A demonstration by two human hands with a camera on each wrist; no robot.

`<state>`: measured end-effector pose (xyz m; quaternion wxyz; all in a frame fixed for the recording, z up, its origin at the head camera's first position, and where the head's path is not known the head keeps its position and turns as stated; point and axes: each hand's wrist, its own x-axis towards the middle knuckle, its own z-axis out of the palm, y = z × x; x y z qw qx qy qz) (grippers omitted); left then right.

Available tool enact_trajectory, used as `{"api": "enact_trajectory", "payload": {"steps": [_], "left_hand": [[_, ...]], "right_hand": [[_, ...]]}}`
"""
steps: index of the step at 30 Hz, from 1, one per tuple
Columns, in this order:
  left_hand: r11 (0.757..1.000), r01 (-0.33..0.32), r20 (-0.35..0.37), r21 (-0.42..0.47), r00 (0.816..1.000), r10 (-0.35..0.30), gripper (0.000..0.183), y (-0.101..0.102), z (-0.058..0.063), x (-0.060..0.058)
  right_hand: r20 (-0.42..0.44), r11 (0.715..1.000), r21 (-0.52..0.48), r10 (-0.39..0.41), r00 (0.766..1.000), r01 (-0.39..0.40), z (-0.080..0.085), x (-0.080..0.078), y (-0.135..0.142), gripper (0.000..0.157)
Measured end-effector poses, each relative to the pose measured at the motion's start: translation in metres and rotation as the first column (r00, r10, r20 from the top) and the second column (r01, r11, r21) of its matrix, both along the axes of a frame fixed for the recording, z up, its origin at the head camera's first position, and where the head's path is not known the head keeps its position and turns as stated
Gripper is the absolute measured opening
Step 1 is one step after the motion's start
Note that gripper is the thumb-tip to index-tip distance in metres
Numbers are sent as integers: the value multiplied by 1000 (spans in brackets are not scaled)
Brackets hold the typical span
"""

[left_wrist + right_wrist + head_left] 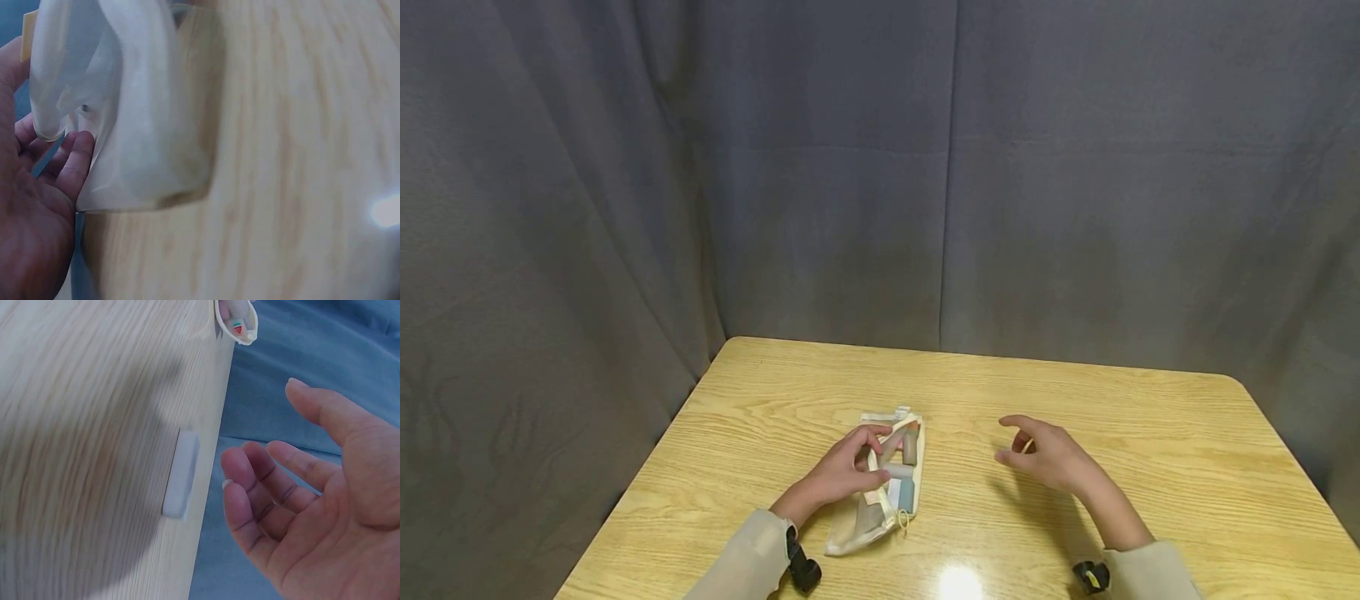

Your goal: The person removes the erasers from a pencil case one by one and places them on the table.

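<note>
A white mesh zip pouch (850, 535) lies on the table with its mouth spread wide, and its pale mesh side (147, 125) fills much of the left wrist view. Inside it show several small items, among them a blue-grey block (906, 495), a grey-brown piece (910, 448) and a pale roll-like piece (898, 471). My left hand (844, 468) grips the pouch's near-left rim, thumb and fingers curled about it. To the right, my right hand (1047, 454) hovers over the table, fingers loosely bent, holding nothing. Beside it on the wood lies a white block (181, 475).
The wooden table (760, 400) has rounded far corners. Dark grey-blue curtains (820, 208) hang behind it and along its left side. A cord loop (903, 520) hangs at the pouch's near end. Light glares off the table's front (960, 582).
</note>
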<state>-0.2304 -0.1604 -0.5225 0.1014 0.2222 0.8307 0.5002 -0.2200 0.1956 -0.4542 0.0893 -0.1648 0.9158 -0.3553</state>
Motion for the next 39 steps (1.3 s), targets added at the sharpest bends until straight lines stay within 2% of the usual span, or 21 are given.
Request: {"api": "enact_trajectory", "payload": {"steps": [13, 19, 29, 39], "left_hand": [[1000, -14, -7, -8, 1000, 14, 28, 1, -2, -1], [1000, -11, 0, 14, 1000, 11, 29, 1, -1, -1], [1000, -11, 4, 13, 1000, 11, 30, 1, 0, 1], [1000, 0, 12, 12, 1000, -1, 27, 0, -1, 0]], "right_hand": [[28, 999, -53, -12, 1000, 14, -5, -3, -22, 58], [5, 999, -54, 1, 1000, -1, -8, -5, -31, 58], [26, 999, -49, 0, 1000, 1, -16, -4, -48, 55], [-11, 997, -77, 27, 1000, -28, -23, -9, -59, 53]]}}
